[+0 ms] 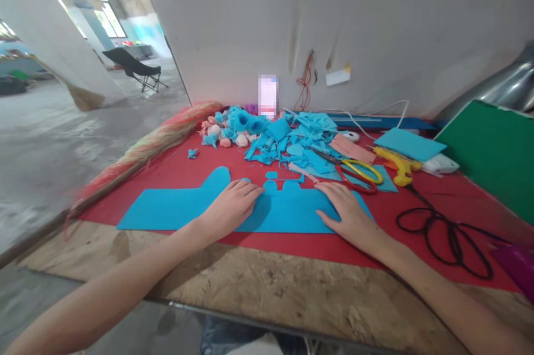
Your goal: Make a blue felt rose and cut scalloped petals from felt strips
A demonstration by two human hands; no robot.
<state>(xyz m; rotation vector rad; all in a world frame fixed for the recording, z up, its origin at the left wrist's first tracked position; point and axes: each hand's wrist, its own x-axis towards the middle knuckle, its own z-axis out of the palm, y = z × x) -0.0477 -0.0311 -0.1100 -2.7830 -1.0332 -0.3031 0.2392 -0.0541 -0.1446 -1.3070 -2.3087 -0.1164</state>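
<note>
A long blue strip (167, 207) lies flat across the red sheet (275, 242) near the table's front. My left hand (233, 205) rests palm down on the strip's middle, its fingers laid flat and pointing right. On the strip's right part lies my right hand (344, 210), thumb spread away from the fingers, fingertips at the upper edge. A rounded blue piece (217, 178) sticks out above the strip beside my left hand. Small rounded blue pieces (271, 185) lie along the upper edge between my hands.
Behind are blue scraps (306, 138), blue and pink paper flowers (242, 120), scissors with yellow and red handles (361, 174) and a lit phone (267, 96). At right are a yellow glue gun (398, 163), a black cord (453, 238) and a green board (492, 154).
</note>
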